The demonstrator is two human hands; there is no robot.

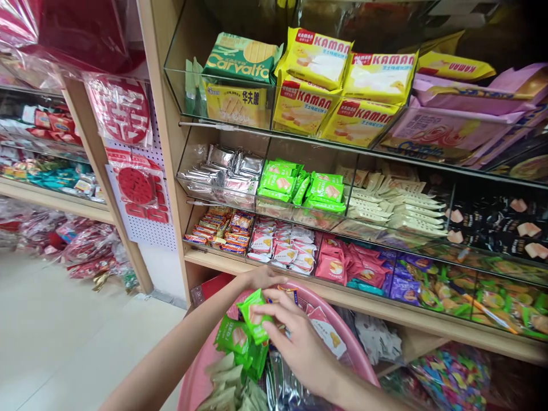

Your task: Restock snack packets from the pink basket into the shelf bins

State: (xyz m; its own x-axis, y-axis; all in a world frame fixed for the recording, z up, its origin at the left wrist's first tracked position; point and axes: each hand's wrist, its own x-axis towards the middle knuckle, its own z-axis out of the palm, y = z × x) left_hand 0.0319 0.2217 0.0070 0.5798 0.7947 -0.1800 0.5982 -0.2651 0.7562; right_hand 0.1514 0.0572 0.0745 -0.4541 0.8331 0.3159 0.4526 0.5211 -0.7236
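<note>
A green snack packet (257, 315) is pinched between the thumb and fingers of my right hand (295, 328), just above a pink plastic basin (363, 365). My left hand (264, 278) is at the basin's far rim, closed over the edge; its fingertips are partly hidden. Inside the basin, more green packets (235, 337) lie under the held one. Pale beige packets (225, 382) fill the near left, and silver packets (280, 379) stand below my right hand. White packets with a heart-shaped print (327, 334) lie at the right side.
Ahead rises a shelf with clear-fronted bins: green packets (325, 191), beige packets (411, 208), pink packets (331, 262) and large yellow wafer bags (317, 57). A wooden shelf edge (385, 317) runs just behind the basin. Bagged goods (449, 368) lie below. Tiled floor (64, 319) is at left.
</note>
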